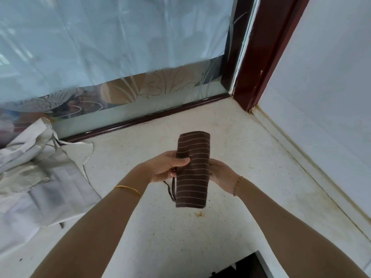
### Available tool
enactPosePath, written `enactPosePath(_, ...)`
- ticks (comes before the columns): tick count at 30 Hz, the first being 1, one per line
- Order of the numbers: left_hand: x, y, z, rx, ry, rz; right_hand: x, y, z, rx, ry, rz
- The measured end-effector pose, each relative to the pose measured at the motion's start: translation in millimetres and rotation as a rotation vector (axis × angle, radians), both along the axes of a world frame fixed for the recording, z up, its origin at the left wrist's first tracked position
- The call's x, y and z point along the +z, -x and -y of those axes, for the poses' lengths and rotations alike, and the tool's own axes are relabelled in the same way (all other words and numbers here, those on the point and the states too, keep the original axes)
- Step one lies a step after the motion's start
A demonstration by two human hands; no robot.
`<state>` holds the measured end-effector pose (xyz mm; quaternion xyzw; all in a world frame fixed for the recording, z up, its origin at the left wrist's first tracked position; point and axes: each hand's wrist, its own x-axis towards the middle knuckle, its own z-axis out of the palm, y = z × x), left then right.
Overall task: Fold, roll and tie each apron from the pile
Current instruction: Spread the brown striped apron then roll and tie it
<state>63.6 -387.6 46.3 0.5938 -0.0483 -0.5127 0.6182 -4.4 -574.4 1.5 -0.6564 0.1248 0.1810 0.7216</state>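
Over the speckled white stone counter (152, 233), both hands hold a rolled brown apron with thin pale stripes (192, 169) in the air: left hand (167, 165) clamped on its left edge, thumb on top, right hand (221, 175) cupping the right edge. A brown tie strap (169, 189) dangles lower left. The crumpled pale grey apron pile (38, 173) sits well apart by the left edge, with open counter between.

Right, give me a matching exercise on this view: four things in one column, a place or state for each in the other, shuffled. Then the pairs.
Things:
1. brown striped apron
2. pale aprons
3. gold bangle
4. brown strap

States:
A. lying heaped at the counter's left
B. hanging loose beside the roll
C. rolled up, held by both hands
D. round the left wrist

Pairs: 1-C, 2-A, 3-D, 4-B
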Motion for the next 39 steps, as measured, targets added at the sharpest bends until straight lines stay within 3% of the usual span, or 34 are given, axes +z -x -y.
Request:
enactPosePath(3,-1,-6,-10,0.088,0.014,-0.064,3,5,5,0.091,0.149,-0.007)
enactPosePath(7,-7,-14,-13,0.174,-0.148,-0.044,15,5,4,0.411,0.776,0.225)
enactPosePath(11,-15,-19,-7,-0.032,-0.486,0.287,49,4,-4,0.676,1.115,0.315)
enactPosePath(15,-2,-13,11,-0.398,-0.622,0.554,74,1,-21,0.748,1.256,0.541)
enactPosePath(20,9,-6,23,-0.699,-0.617,0.758,60,2,-22,0.616,1.311,0.818)
enactPosePath(23,6,-7,22,-0.752,-0.59,0.768,43,6,-21,0.55,1.343,0.854)
enactPosePath(29,-6,0,23,-0.688,-0.61,0.82,34,4,-22,0.649,1.178,0.506)
enactPosePath(35,-15,10,27,-0.64,-0.671,0.954,23,-1,-21,0.652,0.993,0.307)
enactPosePath(39,-18,17,28,-0.558,-0.801,1.223,17,-1,-16,0.649,1.044,0.211)
